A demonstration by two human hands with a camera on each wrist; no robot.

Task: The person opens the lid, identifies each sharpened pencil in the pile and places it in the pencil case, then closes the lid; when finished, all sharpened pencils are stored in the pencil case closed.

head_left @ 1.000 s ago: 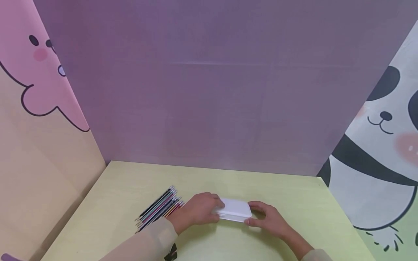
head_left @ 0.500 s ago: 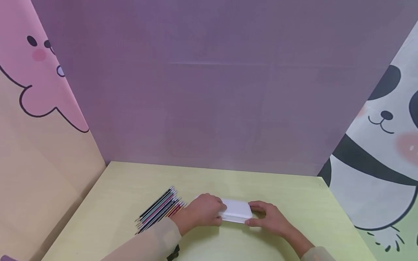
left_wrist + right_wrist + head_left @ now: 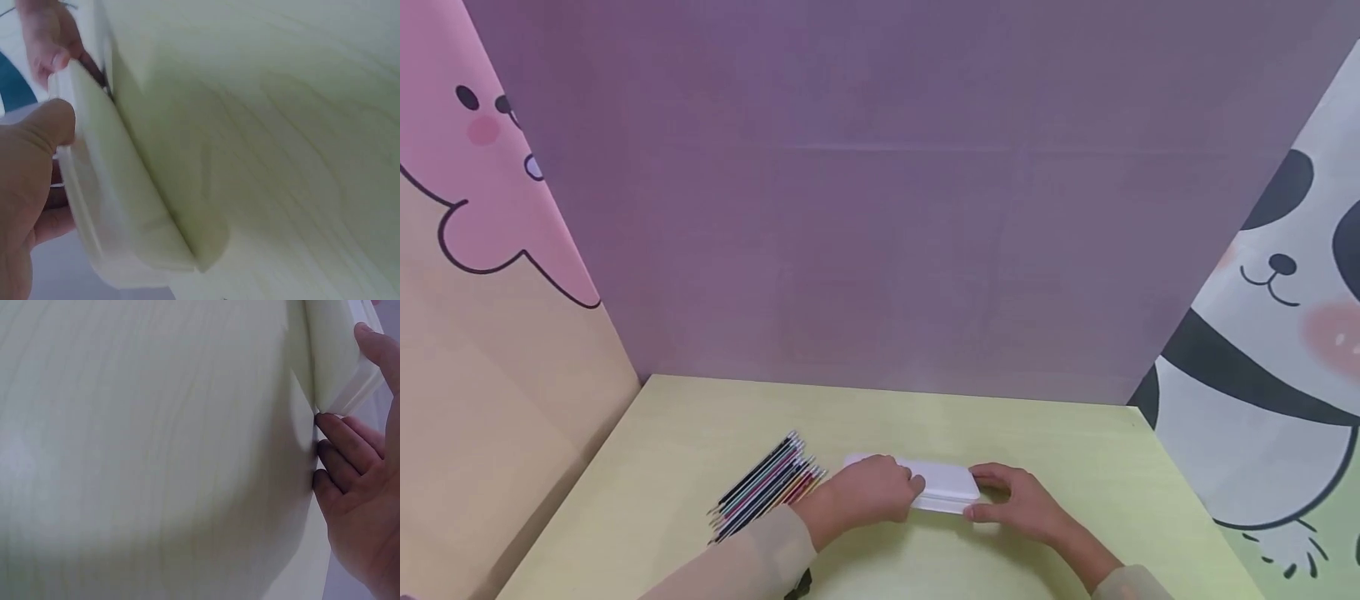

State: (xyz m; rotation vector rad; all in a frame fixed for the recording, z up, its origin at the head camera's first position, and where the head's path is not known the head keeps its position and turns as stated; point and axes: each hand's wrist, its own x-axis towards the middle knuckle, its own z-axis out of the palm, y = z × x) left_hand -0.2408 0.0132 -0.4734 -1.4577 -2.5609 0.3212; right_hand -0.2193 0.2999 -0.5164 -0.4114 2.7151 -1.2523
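Here's the left hand [image 3: 874,492], fingers [image 3: 54,222] clamped over a flat, white plastic case with rounded corners [image 3: 951,481], which sits right beneath them on the pale yellow, wood-grained desk [image 3: 1052,437]. And the right hand [image 3: 1018,506] pinches the case's right end in its fingers, presumably bracing it against sliding! Left of the left fingers, slim multicoloured pencils [image 3: 766,485] lie side by side, likely lined up for tidiness.

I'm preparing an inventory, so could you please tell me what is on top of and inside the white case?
The left hand covers part of the white case, hiding that area; the visible top is bare. The case looks closed, so its inside cannot be seen.
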